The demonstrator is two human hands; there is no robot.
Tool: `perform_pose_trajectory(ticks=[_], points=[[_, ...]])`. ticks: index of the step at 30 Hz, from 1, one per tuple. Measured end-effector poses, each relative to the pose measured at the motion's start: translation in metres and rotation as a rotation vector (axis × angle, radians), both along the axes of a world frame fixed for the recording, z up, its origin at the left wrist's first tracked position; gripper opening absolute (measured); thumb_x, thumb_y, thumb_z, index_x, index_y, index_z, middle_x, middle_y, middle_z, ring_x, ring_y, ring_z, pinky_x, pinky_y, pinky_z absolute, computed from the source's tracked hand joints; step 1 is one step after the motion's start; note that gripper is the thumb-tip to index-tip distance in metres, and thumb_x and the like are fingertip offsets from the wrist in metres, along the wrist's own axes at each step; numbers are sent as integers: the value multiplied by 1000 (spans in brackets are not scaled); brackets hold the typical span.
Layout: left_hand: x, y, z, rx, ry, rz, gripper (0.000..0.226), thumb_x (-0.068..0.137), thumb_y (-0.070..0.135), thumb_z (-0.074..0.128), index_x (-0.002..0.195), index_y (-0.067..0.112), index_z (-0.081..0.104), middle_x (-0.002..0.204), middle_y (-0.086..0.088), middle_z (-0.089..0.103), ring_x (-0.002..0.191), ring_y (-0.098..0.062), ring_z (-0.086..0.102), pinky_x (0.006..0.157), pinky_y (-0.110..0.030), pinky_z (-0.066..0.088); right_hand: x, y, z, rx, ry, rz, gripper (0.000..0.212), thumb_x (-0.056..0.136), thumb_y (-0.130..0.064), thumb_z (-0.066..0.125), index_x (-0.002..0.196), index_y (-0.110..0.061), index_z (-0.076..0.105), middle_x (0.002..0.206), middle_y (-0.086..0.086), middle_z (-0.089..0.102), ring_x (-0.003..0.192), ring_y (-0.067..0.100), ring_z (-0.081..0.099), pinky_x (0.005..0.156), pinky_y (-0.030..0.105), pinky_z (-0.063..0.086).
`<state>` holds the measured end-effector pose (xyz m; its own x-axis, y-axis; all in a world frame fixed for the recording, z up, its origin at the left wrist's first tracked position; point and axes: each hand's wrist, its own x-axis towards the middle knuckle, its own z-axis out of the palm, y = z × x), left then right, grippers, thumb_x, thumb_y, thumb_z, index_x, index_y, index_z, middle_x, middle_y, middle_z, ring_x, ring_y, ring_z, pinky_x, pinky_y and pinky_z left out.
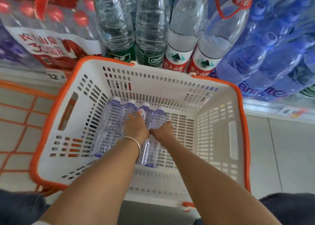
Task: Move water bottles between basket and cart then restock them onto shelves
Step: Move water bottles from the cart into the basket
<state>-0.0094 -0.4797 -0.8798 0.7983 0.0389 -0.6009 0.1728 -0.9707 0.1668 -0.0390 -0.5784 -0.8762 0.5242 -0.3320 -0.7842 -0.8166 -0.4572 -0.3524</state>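
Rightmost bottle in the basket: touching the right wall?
Apart. Head view: the rightmost bottle lies left of centre, and a wide strip of bare slotted floor separates it from the basket's right wall.

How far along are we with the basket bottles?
Done: nothing clearly; four bottles lie in the basket. In hand: left hand and right hand rest on them, grip unclear. Left: lifting them out and restocking the shelf, which holds big bottles.
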Motion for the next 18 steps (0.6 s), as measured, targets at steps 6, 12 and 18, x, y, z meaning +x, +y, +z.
perform_pose_trajectory(ticks=[6,12,18], points=[[24,6,29,-100,7,199,67,85,23,65,143,8,35,143,-18,43,128,-34,47,101,-46,46,13,-9,23,65,68,48,86,92,-33,61,150,2,8,135,22,48,115,34,56,94,45,52],[18,-1,134,-111,-187,378,78,96,31,54,154,8,7,160,-18,3,147,-34,7,114,-48,24,28,-15,127,73,-43,132,14,93,-20,56,94,-6,53,98,13,59,86,27,63,78,41,59],[-5,8,306,-84,-131,354,76,98,49,39,155,22,-3,161,-11,-15,149,-32,-5,118,-52,11,24,-12,294,-7,-210,305,63,89,-34,64,139,-11,35,125,16,57,111,34,59,91,44,51]])
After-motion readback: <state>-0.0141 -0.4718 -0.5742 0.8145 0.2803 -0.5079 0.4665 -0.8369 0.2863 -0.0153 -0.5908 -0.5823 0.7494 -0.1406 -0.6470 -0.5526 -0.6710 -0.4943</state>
